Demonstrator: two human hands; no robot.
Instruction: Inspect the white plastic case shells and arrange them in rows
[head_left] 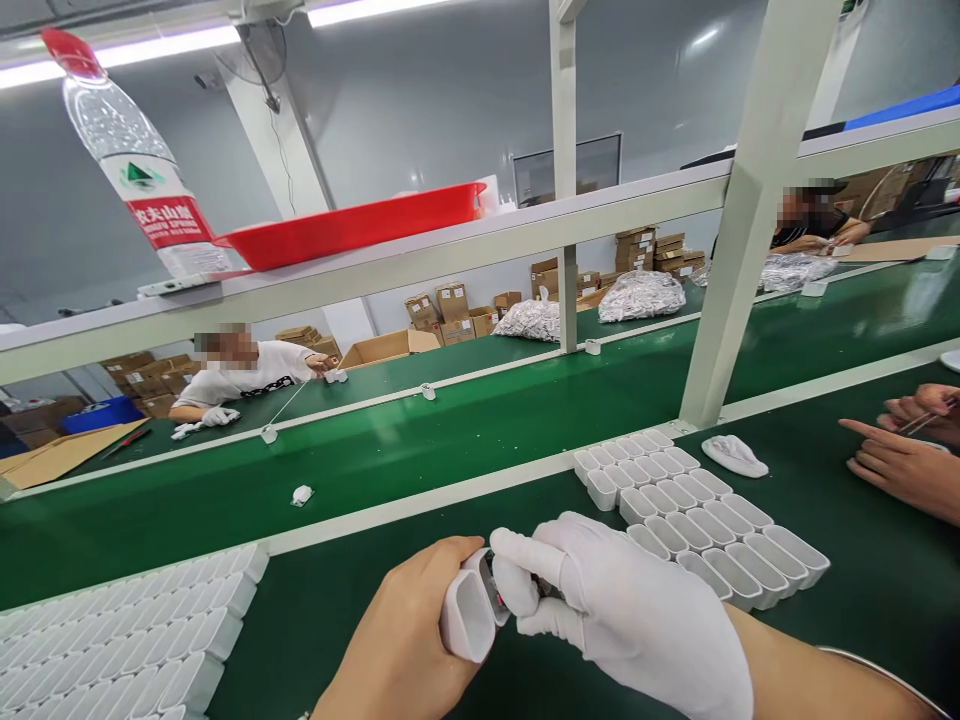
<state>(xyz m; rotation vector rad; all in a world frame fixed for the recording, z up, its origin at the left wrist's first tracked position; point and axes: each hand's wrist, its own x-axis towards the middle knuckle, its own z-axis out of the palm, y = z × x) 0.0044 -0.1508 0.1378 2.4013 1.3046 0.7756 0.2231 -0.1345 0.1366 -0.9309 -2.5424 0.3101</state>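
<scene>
Case, white plastic and hollow [463,622], gripped in the bare left hand [397,630], its open end facing the wearer. Gloved right hand [622,610] closed in a pinch on a dark part [489,572] at the case's upper edge; the part is too small to identify. Rows of like cases [697,525] stand on the green desk [315,620] just right of the hands; a second block [127,640] lies left. White cloth [735,456] sits beyond the rows. Co-worker's hands [904,460] at far right, with tweezers [928,420]. Risks: bare fingers could mark the case; a slipped pinch could drop it among the rows.
</scene>
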